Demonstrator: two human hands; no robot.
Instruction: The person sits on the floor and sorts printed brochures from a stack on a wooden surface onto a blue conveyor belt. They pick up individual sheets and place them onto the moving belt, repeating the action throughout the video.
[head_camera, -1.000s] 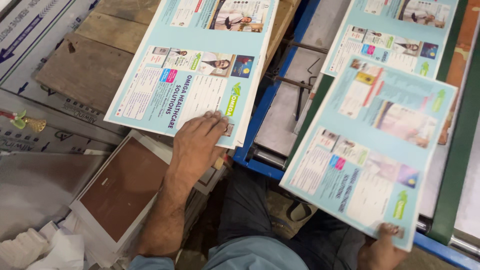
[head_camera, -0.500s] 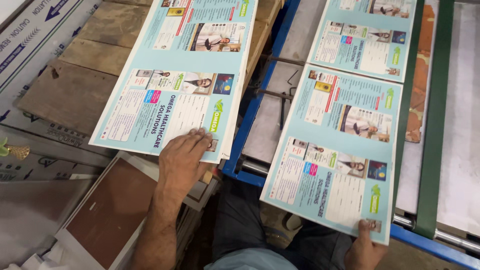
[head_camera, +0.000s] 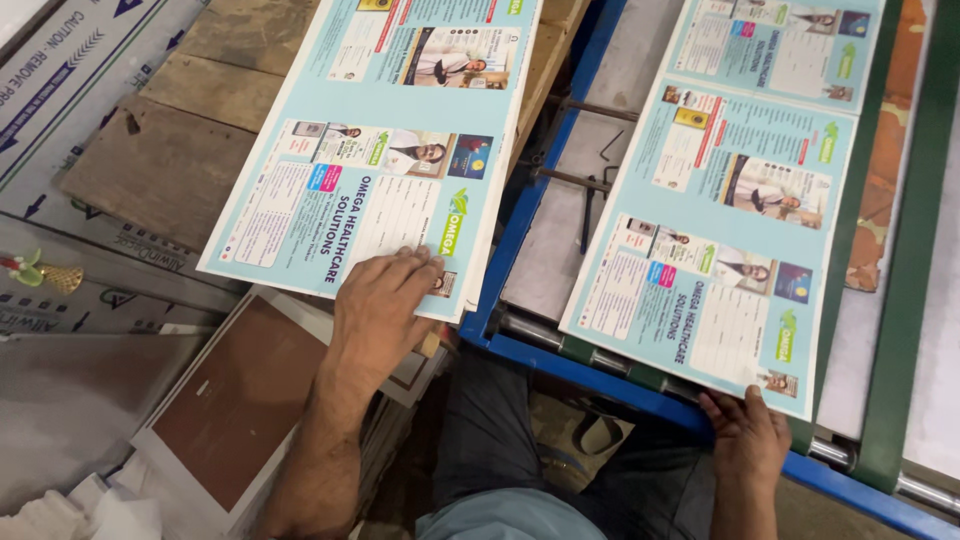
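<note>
Two printed sheets (head_camera: 370, 150) (head_camera: 735, 200), long axes away from person.

glossy paper sheets (head_camera: 380, 150), rough wood planks (head_camera: 160, 170)

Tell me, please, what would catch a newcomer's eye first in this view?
Two large pale-blue printed sheets dominate: the left sheet lies on a wooden board, with the left hand pressing flat on its near edge. The right sheet lies on a blue-framed machine bed, its near corner pinched by the right hand. A brown card sits lower left.
</note>
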